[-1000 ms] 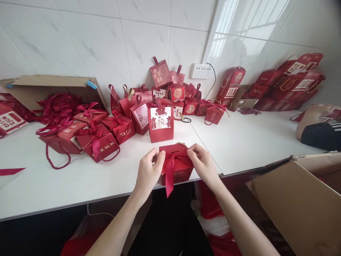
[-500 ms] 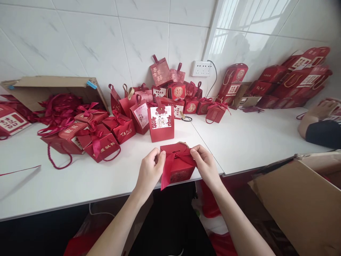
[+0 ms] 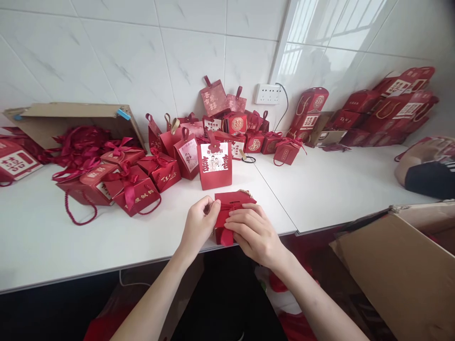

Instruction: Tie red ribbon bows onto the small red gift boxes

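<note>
A small red box (image 3: 232,196) with a twisted gold cord stands at the table's front edge. Red ribbon (image 3: 226,237) lies across its top and hangs down its front. At the box's left side my left hand (image 3: 201,220) pinches a ribbon end between thumb and fingers. My right hand (image 3: 254,232) reaches over the front right of the box, its fingers bent round the ribbon and covering much of the box. Just behind it stands a red gift bag (image 3: 216,180) with a printed white label.
Ribbon-tied red boxes (image 3: 133,189) and a cardboard box of ribbons (image 3: 81,111) are on the left. More red boxes line the wall. At right are a large carton (image 3: 398,265) and another person's arm (image 3: 414,166).
My right hand has moved left and down from the box's right corner onto its front. The hanging ribbon is now mostly under its fingers. My left hand has barely moved.
</note>
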`<state>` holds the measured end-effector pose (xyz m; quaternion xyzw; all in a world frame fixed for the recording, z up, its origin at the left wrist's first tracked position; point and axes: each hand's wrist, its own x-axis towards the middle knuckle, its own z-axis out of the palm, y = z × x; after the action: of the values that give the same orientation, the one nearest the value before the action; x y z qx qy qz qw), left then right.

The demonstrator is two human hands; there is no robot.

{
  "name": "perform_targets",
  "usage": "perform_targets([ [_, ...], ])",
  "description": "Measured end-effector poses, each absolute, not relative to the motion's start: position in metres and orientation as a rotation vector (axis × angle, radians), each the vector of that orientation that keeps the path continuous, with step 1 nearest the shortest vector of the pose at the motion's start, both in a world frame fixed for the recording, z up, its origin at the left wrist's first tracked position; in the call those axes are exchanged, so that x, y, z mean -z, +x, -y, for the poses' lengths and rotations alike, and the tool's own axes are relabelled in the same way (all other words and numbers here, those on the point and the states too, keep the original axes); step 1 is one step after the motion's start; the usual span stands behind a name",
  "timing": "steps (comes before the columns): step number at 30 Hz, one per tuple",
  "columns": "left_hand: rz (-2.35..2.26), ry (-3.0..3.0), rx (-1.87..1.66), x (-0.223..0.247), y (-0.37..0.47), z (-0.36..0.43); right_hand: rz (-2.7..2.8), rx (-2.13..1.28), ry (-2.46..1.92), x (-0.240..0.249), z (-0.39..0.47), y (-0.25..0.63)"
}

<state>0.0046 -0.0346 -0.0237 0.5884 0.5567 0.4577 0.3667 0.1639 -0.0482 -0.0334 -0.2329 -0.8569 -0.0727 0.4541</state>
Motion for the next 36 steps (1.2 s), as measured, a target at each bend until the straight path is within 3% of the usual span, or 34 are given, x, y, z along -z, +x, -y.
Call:
perform_targets([
  [25, -1.453, 1.595, -1.081, 0.015, 0.007, 0.038, 2.172, 0.413, -0.554, 0.057, 0.072, 0.166],
  [30, -1.421, 1.618, -0.985, 0.013, 0.004, 0.037, 2.080, 0.166, -0.522, 0.043, 0.075, 0.180],
  [36, -1.442, 1.669, -0.978, 0.008, 0.005, 0.036, 2.168, -0.442, -0.985, 0.026, 0.041, 0.212],
])
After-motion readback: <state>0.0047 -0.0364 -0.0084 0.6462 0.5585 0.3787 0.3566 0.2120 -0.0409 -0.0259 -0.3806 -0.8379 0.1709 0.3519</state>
